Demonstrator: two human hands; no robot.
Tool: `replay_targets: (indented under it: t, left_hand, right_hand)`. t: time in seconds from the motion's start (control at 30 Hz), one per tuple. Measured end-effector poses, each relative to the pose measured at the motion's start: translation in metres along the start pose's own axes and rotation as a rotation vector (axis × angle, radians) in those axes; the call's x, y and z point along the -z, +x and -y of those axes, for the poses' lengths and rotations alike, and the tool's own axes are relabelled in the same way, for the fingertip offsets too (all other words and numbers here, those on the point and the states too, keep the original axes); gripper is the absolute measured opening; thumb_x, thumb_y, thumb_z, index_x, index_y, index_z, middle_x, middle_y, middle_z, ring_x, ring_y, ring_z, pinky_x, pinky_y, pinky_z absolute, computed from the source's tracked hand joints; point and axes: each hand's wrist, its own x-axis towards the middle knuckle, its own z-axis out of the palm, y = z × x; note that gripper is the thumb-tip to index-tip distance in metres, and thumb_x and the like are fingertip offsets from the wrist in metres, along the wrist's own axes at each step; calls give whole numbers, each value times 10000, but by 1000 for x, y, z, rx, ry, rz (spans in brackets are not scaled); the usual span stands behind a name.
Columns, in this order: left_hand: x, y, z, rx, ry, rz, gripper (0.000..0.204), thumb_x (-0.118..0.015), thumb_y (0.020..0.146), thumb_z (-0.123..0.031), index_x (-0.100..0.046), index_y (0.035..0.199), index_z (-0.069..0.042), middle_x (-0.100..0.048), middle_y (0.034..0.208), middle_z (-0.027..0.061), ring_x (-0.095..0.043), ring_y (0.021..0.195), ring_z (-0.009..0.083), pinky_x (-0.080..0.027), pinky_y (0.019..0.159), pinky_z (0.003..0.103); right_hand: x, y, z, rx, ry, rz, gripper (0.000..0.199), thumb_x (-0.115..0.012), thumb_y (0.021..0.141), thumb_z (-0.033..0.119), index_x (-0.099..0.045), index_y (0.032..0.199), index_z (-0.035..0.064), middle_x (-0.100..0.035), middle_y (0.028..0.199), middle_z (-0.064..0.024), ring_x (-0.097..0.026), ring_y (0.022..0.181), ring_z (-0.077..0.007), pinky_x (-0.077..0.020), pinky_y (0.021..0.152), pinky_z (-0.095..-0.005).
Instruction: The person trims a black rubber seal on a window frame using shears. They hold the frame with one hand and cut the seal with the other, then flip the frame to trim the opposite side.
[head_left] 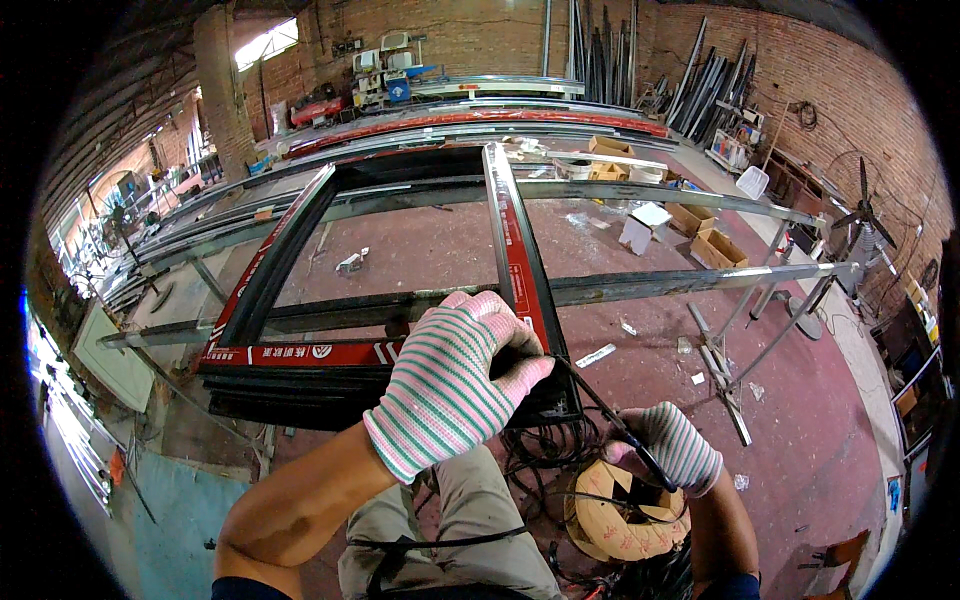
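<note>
While left hand (pixel 455 375) presses frame (pixel 300 352), right hand (pixel 672 445) pinches black strip (pixel 610 415) above cardboard box (pixel 610 525).

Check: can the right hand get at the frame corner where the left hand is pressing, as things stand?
Probably yes. The right hand holds the black strip close below the frame corner; only the left hand covers part of it.

Black window frame (pixel 400 300) across steel trestle rails (pixel 680 285)

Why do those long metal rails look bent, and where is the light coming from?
In the head view, the fisheye lens bows the straight metal rails and the black window frame toward the dark round rim; daylight blows out the high window at upper left; the left hand and right hand, in striped gloves, look sharp, evenly lit, without hard shadows.
</note>
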Motion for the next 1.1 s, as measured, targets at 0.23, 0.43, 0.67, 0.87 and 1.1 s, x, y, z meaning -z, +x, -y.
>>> replay_targets:
  t: [0.23,0.43,0.67,0.87,1.1]
  left_hand:
    - [-2,4,-1,-23,-20,-3,237,-864,772,-204,-699,850,-54,-658,864,97,-619,856,295,-506,799,407]
    - [-1,2,0,-23,-13,-6,236,-866,771,-206,-701,848,-56,-662,865,96,-625,863,295,-503,815,407]
    - [-2,1,1,-52,-23,-16,231,-864,770,-197,-697,851,-60,-661,863,90,-628,862,297,-504,815,408]
    - [0,0,0,-76,-66,-11,218,-860,776,-183,-690,846,-67,-660,862,87,-630,858,295,-508,803,407]
    - [5,1,-1,-48,-127,31,207,-862,778,-176,-695,845,-74,-660,838,79,-635,837,280,-510,792,397]
  right_hand:
    - [3,-9,13,-124,-4,-2,387,-770,944,360,-682,890,-13,-597,681,-74,-509,661,-122,-475,627,-322]
    - [-1,-5,-4,5,-67,-24,380,-774,943,349,-677,874,-11,-570,650,-75,-470,634,-120,-452,592,-329]
    - [1,-9,8,-81,-18,29,361,-756,939,340,-669,874,-4,-618,664,-76,-551,648,-117,-490,627,-307]
    - [4,-9,-1,-55,33,120,307,-730,819,272,-711,972,7,-722,853,-94,-688,805,-182,-555,772,-340]
    - [4,-9,3,-141,86,165,405,-736,698,265,-728,1022,20,-750,976,-86,-698,938,-193,-540,870,-347]
